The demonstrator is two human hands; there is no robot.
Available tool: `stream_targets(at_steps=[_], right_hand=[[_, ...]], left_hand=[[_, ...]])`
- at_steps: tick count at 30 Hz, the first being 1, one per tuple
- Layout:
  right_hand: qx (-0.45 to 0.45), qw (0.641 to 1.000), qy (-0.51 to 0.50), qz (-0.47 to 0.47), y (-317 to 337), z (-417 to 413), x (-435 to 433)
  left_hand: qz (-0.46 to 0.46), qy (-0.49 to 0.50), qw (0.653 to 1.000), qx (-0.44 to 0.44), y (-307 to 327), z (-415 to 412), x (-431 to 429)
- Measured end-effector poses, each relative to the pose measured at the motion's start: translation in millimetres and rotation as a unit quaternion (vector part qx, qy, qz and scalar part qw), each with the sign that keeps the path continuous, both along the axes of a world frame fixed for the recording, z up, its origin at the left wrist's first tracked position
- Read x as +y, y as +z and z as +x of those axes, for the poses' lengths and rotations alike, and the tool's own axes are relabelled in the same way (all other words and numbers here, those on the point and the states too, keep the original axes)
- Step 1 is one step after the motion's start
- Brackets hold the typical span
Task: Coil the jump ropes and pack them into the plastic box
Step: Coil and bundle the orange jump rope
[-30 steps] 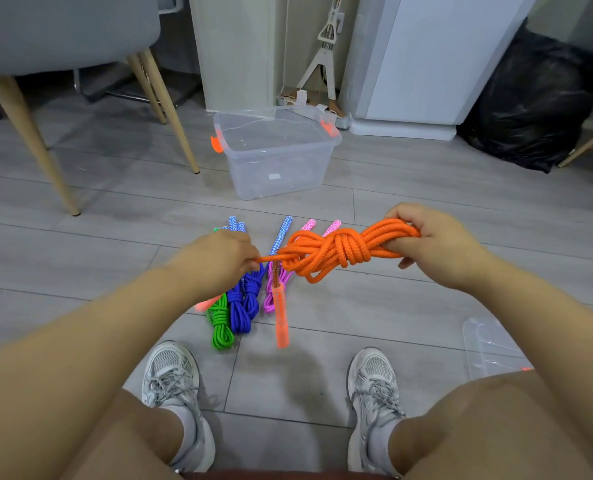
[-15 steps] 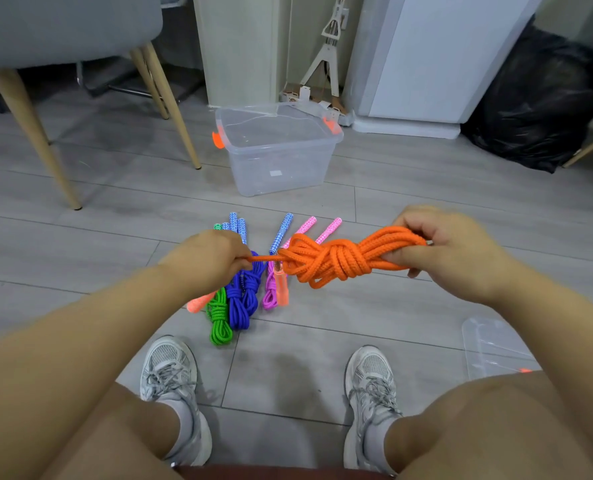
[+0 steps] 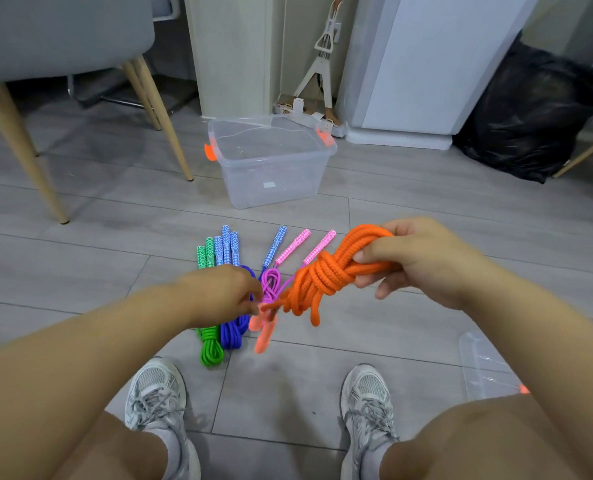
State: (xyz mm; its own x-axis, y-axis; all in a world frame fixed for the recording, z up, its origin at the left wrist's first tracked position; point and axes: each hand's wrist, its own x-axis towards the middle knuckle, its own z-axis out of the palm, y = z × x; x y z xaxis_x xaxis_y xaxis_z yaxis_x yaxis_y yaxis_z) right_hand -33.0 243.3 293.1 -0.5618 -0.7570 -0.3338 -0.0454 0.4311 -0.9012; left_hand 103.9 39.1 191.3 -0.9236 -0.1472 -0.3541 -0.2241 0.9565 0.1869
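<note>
A chair (image 3: 21, 150) stands at the far left, well apart from the work. On the floor (image 3: 80, 244) between the person's feet and the box lie a green rope (image 3: 212, 348) and, touching it, a blue rope (image 3: 232, 332). Both are already bundled, with their patterned handles pointing away, probably lined up to be packed together. The left hand (image 3: 218, 292) hovers over them, its fingertips pinching the loose tail of the orange rope (image 3: 326, 275) just above the dangling orange handles (image 3: 265, 330). That looks like a pull to draw the wrap tight. A coiled pink rope (image 3: 270, 285) lies on the floor below this, beside the blue one. Beyond the ropes the plastic box (image 3: 270, 161) sits open and seemingly empty, so nothing looks packed yet. The orange bundle is held in the air, knotted round its middle. The right hand (image 3: 416, 261) grips its looped end, fingers curled under and thumb pressed across the strands, likely to stop the coils slipping while the tail is tightened. At the far right a clear lid (image 3: 485, 368) lies flat, out of the way.
</note>
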Motion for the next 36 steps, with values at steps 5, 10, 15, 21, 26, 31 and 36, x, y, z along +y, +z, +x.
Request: stream_targets(at_steps=[5, 10, 15, 21, 26, 31, 36], right_hand=[[0.007, 0.999, -0.037, 0.018, -4, -19, -20], [0.068, 0.993, -0.091, 0.023, -3, -52, -35], [0.106, 0.987, -0.121, -0.024, -12, -77, -41], [-0.006, 0.979, -0.154, -0.136, -27, -93, -46], [-0.068, 0.972, -0.090, -0.207, -41, -100, -47], [-0.087, 0.977, 0.009, -0.196, -51, -103, -43], [-0.081, 0.987, 0.052, -0.127, -56, -108, -33]], left_hand=[[-0.032, -0.016, 0.998, -0.046, 6, -15, -15], [-0.010, 0.029, 0.998, -0.051, 10, -35, -37], [0.084, 0.071, 0.994, 0.022, 7, -64, -41], [0.160, 0.070, 0.979, 0.105, -5, -97, -37], [0.250, 0.095, 0.947, 0.179, -16, -118, -45], [0.347, 0.071, 0.918, 0.180, -15, -120, -50], [0.349, 0.059, 0.920, 0.168, -23, -114, -50]])
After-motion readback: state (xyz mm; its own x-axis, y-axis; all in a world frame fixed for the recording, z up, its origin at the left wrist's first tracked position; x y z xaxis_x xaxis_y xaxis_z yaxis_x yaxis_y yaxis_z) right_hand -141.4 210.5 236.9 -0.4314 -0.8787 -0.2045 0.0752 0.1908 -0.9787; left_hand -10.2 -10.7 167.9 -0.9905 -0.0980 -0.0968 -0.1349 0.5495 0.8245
